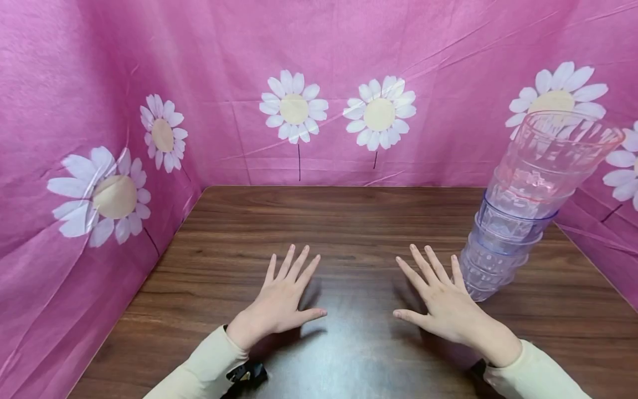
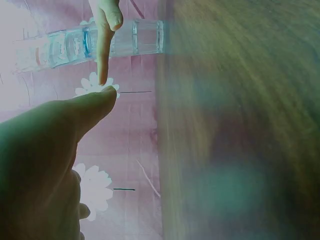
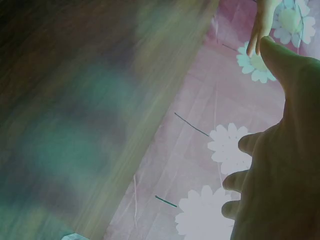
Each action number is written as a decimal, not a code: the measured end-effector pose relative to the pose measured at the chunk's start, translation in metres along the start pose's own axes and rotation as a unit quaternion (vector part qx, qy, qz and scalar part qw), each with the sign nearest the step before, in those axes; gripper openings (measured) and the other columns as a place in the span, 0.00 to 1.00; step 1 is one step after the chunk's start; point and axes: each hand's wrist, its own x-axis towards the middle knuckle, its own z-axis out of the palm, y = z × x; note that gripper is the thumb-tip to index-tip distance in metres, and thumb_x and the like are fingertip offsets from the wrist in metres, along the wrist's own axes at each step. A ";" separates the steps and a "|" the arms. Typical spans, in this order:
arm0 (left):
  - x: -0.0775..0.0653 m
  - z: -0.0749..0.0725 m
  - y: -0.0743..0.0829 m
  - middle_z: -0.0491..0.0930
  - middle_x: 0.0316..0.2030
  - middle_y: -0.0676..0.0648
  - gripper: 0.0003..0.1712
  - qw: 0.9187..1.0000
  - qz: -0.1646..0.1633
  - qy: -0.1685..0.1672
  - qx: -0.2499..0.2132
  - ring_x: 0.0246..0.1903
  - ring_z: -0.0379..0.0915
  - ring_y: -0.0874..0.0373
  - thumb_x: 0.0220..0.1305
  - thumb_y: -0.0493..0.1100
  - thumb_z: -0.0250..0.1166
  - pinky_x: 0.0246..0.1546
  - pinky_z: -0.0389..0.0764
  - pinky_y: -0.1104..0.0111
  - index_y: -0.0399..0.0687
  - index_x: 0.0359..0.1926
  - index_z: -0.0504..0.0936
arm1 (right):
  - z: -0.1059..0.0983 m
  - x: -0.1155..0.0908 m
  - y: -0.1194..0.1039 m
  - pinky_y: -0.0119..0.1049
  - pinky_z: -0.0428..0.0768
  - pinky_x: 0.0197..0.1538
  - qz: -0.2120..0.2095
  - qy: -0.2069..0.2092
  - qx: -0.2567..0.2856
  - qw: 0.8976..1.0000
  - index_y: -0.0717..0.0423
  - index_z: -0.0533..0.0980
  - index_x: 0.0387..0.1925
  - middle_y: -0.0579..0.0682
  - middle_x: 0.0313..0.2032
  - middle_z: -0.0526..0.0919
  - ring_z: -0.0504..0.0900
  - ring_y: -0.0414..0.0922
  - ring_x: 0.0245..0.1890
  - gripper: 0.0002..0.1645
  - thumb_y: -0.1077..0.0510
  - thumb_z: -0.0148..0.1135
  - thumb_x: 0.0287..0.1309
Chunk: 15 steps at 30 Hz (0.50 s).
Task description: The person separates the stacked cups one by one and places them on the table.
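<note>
Cup stack (image 1: 518, 227): stood upright toward right edge of bench (image 1: 349, 221), just beside spread right hand (image 1: 451, 307), farther from spread left hand (image 1: 276, 302).

Yeah, can't read a single word, label, brand or number in any of the three views tbh. Nothing legible on the cups (image 1: 515, 227), and the pink cloth (image 1: 339, 33) just has printed flowers (image 1: 294, 109), zero lettering. Desk (image 1: 339, 221) only shows wood grain, and the black gadget (image 1: 251, 373) by the left sleeve (image 1: 199, 366) is too small to tell.
</note>
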 end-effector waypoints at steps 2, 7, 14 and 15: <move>0.001 -0.002 0.000 0.39 0.79 0.43 0.60 1.000 0.002 0.000 0.003 0.76 0.26 0.44 0.58 0.74 0.61 0.71 0.35 0.38 0.51 0.80 0.46 | -0.003 -0.001 0.000 0.67 0.25 0.70 -0.001 -0.002 0.009 1.000 0.45 0.50 0.78 0.57 0.78 0.43 0.37 0.58 0.77 0.56 0.29 0.61 0.58; 0.007 -0.010 0.000 0.39 0.79 0.43 0.60 1.000 0.017 0.011 0.000 0.76 0.26 0.44 0.58 0.73 0.62 0.71 0.34 0.38 0.51 0.80 0.45 | -0.016 -0.007 0.000 0.67 0.25 0.69 -0.002 -0.010 0.033 0.999 0.43 0.47 0.79 0.56 0.78 0.40 0.35 0.58 0.77 0.56 0.31 0.62 0.59; 0.023 -0.032 0.004 0.39 0.78 0.42 0.59 0.998 0.044 0.044 0.010 0.76 0.26 0.42 0.60 0.72 0.61 0.71 0.36 0.37 0.50 0.79 0.45 | -0.038 -0.018 0.002 0.66 0.22 0.69 -0.021 0.020 0.077 0.997 0.44 0.47 0.79 0.55 0.78 0.41 0.34 0.56 0.77 0.58 0.38 0.68 0.57; 0.026 -0.037 0.004 0.39 0.78 0.43 0.59 0.998 0.044 0.046 0.011 0.76 0.26 0.43 0.60 0.72 0.61 0.71 0.37 0.37 0.50 0.80 0.45 | -0.041 -0.020 0.003 0.66 0.22 0.69 -0.024 0.024 0.083 0.996 0.44 0.47 0.79 0.55 0.78 0.41 0.34 0.56 0.77 0.58 0.39 0.69 0.57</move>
